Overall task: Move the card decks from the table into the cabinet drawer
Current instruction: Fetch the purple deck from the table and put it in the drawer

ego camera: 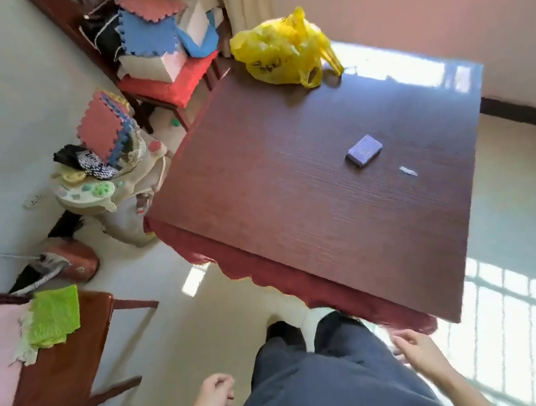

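Observation:
One purple card deck [363, 150] lies flat on the dark red-brown table [274, 185], right of its middle. My left hand [217, 395] hangs low by my left leg with its fingers curled and nothing in it. My right hand [416, 348] hangs by my right leg, just below the table's near corner, fingers loosely apart and empty. Both hands are well short of the deck. No cabinet or drawer is in view.
A yellow plastic bag [282, 52] sits at the table's far edge. A small white scrap [408, 171] lies near the deck. A wooden chair with a green cloth [56, 316] stands at my left. Foam mats, toys and another chair crowd the left wall.

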